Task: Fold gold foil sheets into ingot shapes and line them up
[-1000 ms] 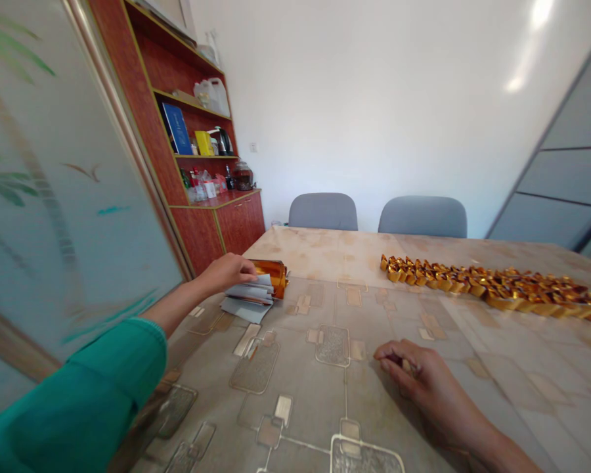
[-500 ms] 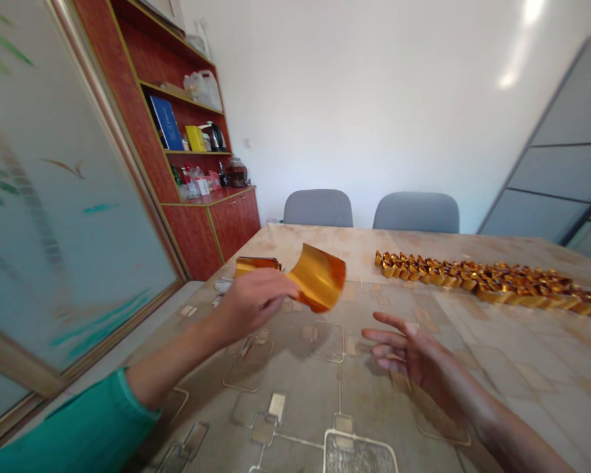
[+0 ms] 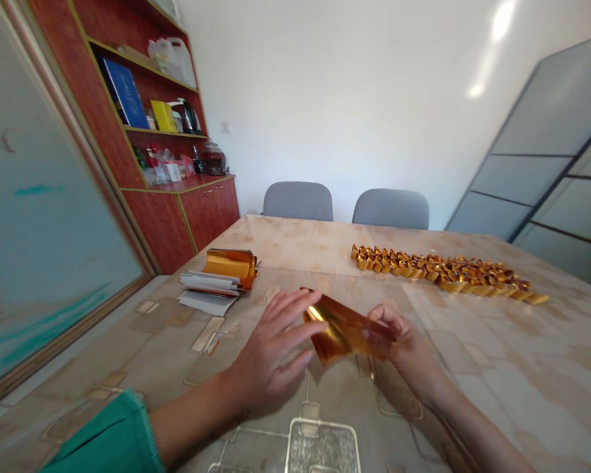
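A curved sheet of shiny gold foil paper [image 3: 342, 328] is held above the table between my hands. My right hand [image 3: 404, 338] pinches its right edge. At its left edge is my left hand [image 3: 278, 345], fingers spread and extended, close to or lightly touching the foil. To the left lies a stack of curled gold foil sheets [image 3: 231, 264], with white-backed sheets [image 3: 209, 289] just in front of it. Rows of folded gold foil pieces [image 3: 443, 270] stand packed together on the right part of the table.
The patterned table [image 3: 285, 240] fills the lower view. Two grey chairs [image 3: 298, 200] [image 3: 391, 207] stand at its far side. A red wooden cabinet [image 3: 209, 213] with bottles and a kettle is at the left, beside a frosted sliding door [image 3: 54, 217].
The gold foil sheet has come from my left hand to the right, where my right hand now grips it. My left fingers have spread. The view has turned slightly right.
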{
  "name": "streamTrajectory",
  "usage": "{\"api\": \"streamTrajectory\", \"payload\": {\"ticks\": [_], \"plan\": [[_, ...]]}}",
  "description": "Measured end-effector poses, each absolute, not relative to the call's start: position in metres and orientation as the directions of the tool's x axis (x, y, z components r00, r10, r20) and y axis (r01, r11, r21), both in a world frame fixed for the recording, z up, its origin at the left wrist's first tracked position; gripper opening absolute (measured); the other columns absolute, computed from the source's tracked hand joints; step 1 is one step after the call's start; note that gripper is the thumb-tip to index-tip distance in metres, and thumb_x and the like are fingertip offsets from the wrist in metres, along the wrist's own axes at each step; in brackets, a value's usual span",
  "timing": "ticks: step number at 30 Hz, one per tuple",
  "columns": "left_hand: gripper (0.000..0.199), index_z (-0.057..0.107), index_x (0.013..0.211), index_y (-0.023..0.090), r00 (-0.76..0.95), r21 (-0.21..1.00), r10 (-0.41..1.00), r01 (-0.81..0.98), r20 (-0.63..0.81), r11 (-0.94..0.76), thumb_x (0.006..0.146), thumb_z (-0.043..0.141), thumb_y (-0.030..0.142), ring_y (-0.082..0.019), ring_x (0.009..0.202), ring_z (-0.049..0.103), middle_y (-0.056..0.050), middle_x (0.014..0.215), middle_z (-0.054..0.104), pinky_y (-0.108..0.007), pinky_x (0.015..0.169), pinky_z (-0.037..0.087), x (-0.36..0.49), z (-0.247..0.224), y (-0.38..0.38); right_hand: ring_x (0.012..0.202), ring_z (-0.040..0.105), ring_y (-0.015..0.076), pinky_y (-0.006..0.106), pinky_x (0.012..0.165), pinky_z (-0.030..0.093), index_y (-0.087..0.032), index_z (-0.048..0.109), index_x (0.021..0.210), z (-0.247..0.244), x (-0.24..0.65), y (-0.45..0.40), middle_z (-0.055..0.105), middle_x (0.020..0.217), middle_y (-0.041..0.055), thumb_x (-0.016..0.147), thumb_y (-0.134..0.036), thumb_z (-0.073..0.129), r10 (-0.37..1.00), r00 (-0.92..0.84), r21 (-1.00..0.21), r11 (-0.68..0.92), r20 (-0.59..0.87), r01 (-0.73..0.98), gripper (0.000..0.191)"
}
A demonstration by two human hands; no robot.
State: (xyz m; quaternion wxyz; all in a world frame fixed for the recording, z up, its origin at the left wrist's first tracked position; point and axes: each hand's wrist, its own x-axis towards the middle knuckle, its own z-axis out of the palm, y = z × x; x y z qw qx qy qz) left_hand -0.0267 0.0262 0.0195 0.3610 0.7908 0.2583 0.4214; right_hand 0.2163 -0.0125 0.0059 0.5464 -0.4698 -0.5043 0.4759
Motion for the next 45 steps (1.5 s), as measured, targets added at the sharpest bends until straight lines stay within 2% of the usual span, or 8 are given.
{"api": "streamTrajectory", "payload": {"ticks": [4, 8, 13, 18, 22, 28, 34, 45], "plan": [[0.093, 0.046, 0.144, 0.029, 0.329, 0.716, 0.713, 0.135, 0.619, -0.685, 0.062, 0.085, 0.008, -0.034, 0.148, 0.021, -0.009, 0.161, 0.026, -0.05, 0.12, 0.015, -0.023, 0.012, 0.019, 0.09, 0.069, 0.0243, 0.039, 0.081, 0.053, -0.024, 0.052, 0.068, 0.007, 0.212, -0.019, 0.075, 0.101, 0.0058, 0.077, -0.034, 0.077, 0.932, 0.017, -0.925, 0.357, 0.363, 0.131, 0.028], [0.062, 0.047, 0.143, 0.025, 0.508, 0.611, 0.602, 0.172, 0.617, -0.772, 0.086, 0.064, 0.009, -0.027, 0.133, 0.049, -0.011, 0.144, 0.054, -0.045, 0.115, 0.033, -0.025, 0.001, 0.02, 0.106, 0.067, 0.0223, 0.05, 0.11, 0.036, -0.026, 0.052, 0.071, -0.001, 0.217, -0.02, 0.076, 0.105, 0.0022, 0.089, -0.022, 0.06, 0.792, -0.212, -0.705, 0.608, 0.573, 0.365, 0.02], [0.031, 0.059, 0.127, 0.013, 0.822, 0.109, 0.218, 0.19, 0.525, -0.976, 0.1, 0.044, 0.016, -0.025, 0.118, 0.062, -0.013, 0.126, 0.067, -0.043, 0.101, 0.05, -0.031, -0.021, 0.024, 0.113, 0.065, 0.0187, 0.046, 0.113, 0.037, -0.024, 0.057, 0.087, -0.018, 0.239, -0.023, 0.071, 0.122, 0.0045, 0.088, -0.012, 0.057, 0.685, -0.625, -0.496, 0.718, 0.375, 0.489, 0.013], [0.027, 0.064, 0.112, 0.014, 0.862, -0.046, 0.153, 0.199, 0.484, -0.979, 0.103, 0.04, 0.02, -0.02, 0.103, 0.068, -0.009, 0.114, 0.072, -0.034, 0.091, 0.056, -0.026, -0.029, 0.019, 0.126, 0.057, 0.0194, 0.044, 0.111, 0.041, -0.022, 0.057, 0.117, -0.019, 0.255, -0.037, 0.064, 0.132, 0.0096, 0.083, 0.001, 0.045, 0.703, -0.666, -0.456, 0.692, 0.25, 0.56, 0.043], [0.024, 0.065, 0.105, 0.016, 0.851, -0.038, 0.18, 0.228, 0.493, -0.973, 0.102, 0.042, 0.021, -0.016, 0.088, 0.07, -0.007, 0.096, 0.074, -0.028, 0.08, 0.057, -0.025, -0.028, 0.007, 0.131, 0.052, 0.0255, 0.046, 0.11, 0.041, -0.018, 0.049, 0.136, -0.007, 0.256, -0.049, 0.059, 0.138, 0.014, 0.07, 0.0, 0.055, 0.717, -0.668, -0.399, 0.682, 0.201, 0.613, 0.069], [0.021, 0.058, 0.116, 0.018, 0.801, 0.172, 0.37, 0.328, 0.471, -0.929, 0.099, 0.046, 0.021, -0.015, 0.071, 0.07, -0.004, 0.086, 0.074, -0.023, 0.064, 0.055, -0.027, -0.023, -0.005, 0.116, 0.06, 0.0207, 0.041, 0.11, 0.039, -0.024, 0.067, 0.101, 0.007, 0.249, -0.05, 0.07, 0.115, 0.0041, 0.092, -0.017, 0.056, 0.757, -0.629, -0.545, 0.608, 0.178, 0.577, 0.016], [0.048, 0.047, 0.132, 0.022, 0.689, 0.487, 0.635, 0.446, 0.348, -0.751, 0.087, 0.062, 0.019, -0.017, 0.08, 0.072, -0.001, 0.099, 0.075, -0.027, 0.071, 0.059, -0.022, -0.022, 0.011, 0.086, 0.063, 0.0194, 0.043, 0.098, 0.042, -0.022, 0.061, 0.082, -0.007, 0.245, -0.04, 0.067, 0.081, 0.0004, 0.1, -0.026, 0.047, 0.88, -0.435, -0.657, 0.444, 0.191, 0.609, 0.024], [0.021, 0.066, 0.109, 0.02, 0.736, 0.372, 0.556, 0.428, 0.387, -0.824, 0.098, 0.047, 0.02, -0.021, 0.115, 0.065, -0.015, 0.142, 0.055, -0.03, 0.093, 0.056, -0.023, -0.03, 0.023, 0.079, 0.052, 0.0233, 0.038, 0.072, 0.041, -0.022, 0.058, 0.075, -0.027, 0.242, -0.032, 0.059, 0.078, 0.0036, 0.094, -0.026, 0.058, 0.951, -0.214, -0.449, 0.295, 0.224, 0.843, 0.019]]}}
